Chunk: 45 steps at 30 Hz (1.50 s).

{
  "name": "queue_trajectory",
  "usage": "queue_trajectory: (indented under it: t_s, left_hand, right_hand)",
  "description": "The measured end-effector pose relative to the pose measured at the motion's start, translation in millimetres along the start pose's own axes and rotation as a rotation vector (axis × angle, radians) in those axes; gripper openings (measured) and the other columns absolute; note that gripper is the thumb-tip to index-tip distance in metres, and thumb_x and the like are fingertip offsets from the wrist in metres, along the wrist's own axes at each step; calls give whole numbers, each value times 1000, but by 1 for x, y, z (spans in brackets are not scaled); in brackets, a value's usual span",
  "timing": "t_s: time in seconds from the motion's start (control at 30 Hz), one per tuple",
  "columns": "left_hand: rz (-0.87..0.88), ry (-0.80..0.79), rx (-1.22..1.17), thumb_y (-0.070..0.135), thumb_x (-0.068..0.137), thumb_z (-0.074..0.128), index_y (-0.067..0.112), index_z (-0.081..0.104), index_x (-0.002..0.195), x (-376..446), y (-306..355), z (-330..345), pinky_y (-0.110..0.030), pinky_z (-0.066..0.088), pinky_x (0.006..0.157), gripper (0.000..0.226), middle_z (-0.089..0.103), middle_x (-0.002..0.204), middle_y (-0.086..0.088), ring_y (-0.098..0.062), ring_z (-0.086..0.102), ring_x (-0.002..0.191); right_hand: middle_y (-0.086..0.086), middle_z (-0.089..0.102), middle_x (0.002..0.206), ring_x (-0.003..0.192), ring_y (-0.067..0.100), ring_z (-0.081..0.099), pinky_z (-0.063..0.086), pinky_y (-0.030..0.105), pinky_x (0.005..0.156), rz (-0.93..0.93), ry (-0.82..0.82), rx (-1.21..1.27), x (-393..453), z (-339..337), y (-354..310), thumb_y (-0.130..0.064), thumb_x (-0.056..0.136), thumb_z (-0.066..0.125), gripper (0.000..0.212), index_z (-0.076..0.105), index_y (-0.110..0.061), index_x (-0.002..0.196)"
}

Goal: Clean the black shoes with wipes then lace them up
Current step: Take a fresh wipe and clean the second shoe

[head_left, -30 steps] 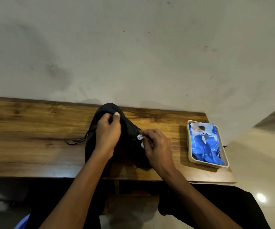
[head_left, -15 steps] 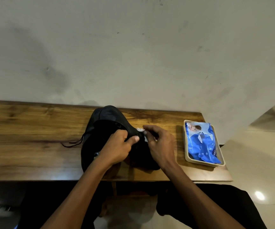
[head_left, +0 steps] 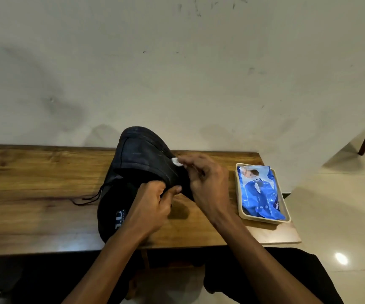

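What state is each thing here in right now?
Shoe: tilted up on the table, sole facing away, gripped by the left hand.
Wipe: bunched, pinched in the right hand against the shoe.
Lace: loose, trailing on the table.
Wipes pack: lying flat in the tray.

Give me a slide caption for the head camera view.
Left hand grips a black shoe on the wooden table while right hand rubs it with a white wipe.
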<state>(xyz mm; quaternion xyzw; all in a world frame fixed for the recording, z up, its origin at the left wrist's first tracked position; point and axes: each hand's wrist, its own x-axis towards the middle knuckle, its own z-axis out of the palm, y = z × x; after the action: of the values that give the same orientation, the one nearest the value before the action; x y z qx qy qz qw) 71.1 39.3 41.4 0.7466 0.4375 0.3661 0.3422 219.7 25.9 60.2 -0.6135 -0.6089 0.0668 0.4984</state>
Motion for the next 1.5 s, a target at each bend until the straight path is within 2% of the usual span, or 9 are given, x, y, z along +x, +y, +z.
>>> queue_trajectory:
  t_s: [0.13, 0.23, 0.4, 0.5, 0.7, 0.83, 1.0, 1.23, 1.5]
  left_hand:
    - [38, 21, -24, 2, 89, 64, 20, 43, 52, -5, -3, 10, -36, 37, 40, 46, 44, 45, 7, -8, 46, 42]
    - [74, 73, -23, 18, 92, 68, 19, 40, 49, -8, -1, 11, -17, 26, 40, 52, 39, 40, 9, -9, 41, 38]
    - [118, 106, 5, 23, 92, 68, 26, 37, 47, -8, 0, 9, -12, 23, 41, 55, 36, 38, 10, -8, 38, 35]
    - [128, 99, -10, 27, 95, 63, 24, 48, 51, -10, -2, 12, -20, 29, 39, 47, 43, 41, 8, -12, 44, 37]
    - [150, 178, 30, 28, 93, 56, 11, 65, 64, -12, -3, 5, -33, 48, 50, 35, 53, 48, 7, -11, 55, 45]
    - [182, 185, -11, 30, 94, 56, 17, 65, 70, -11, 3, 2, -27, 48, 54, 29, 57, 55, 8, -11, 58, 50]
    - [253, 197, 50, 34, 93, 51, 6, 67, 70, -10, 4, 5, -9, 43, 54, 40, 50, 57, 20, 4, 54, 54]
    - [166, 196, 41, 43, 94, 47, 3, 69, 72, -14, -4, 6, -38, 52, 57, 51, 63, 57, -2, -15, 61, 52]
    - [167, 241, -65, 36, 94, 56, 8, 65, 68, -11, 9, 4, -9, 39, 52, 38, 55, 55, 14, 2, 55, 51]
  right_hand:
    - [1, 74, 106, 99, 9, 68, 55, 22, 88, -151, -37, 18, 5, 6, -12, 9, 88, 62, 30, 79, -10, 105]
    - [1, 74, 105, 98, 14, 68, 55, 29, 89, -139, -66, -142, 2, -11, 11, 10, 85, 62, 33, 79, -12, 103]
    - [-1, 75, 102, 93, 11, 68, 54, 21, 85, -55, 50, -189, -3, -29, 25, 11, 83, 67, 31, 80, -13, 99]
    - [-1, 73, 108, 99, 7, 65, 50, 13, 90, -83, 28, -132, -3, -22, 8, 11, 86, 63, 34, 79, -12, 105]
    - [3, 70, 122, 115, 15, 64, 53, 27, 99, -189, 35, -146, -10, -24, 21, 15, 85, 63, 43, 73, -10, 119]
    - [2, 70, 120, 112, 14, 64, 53, 27, 96, -106, 104, -196, -9, -21, 19, 13, 86, 65, 40, 75, -11, 117]
    - [5, 72, 119, 113, 18, 65, 51, 27, 99, -320, -1, -101, 0, -9, -16, 2, 89, 54, 36, 74, -6, 116]
    - [6, 68, 129, 123, 15, 62, 53, 40, 101, -209, 29, -130, 3, -24, 23, 11, 81, 52, 52, 69, -9, 126]
    - [10, 65, 134, 129, 17, 58, 46, 30, 110, -387, -95, -81, -9, -22, -9, 15, 84, 55, 48, 66, -1, 128]
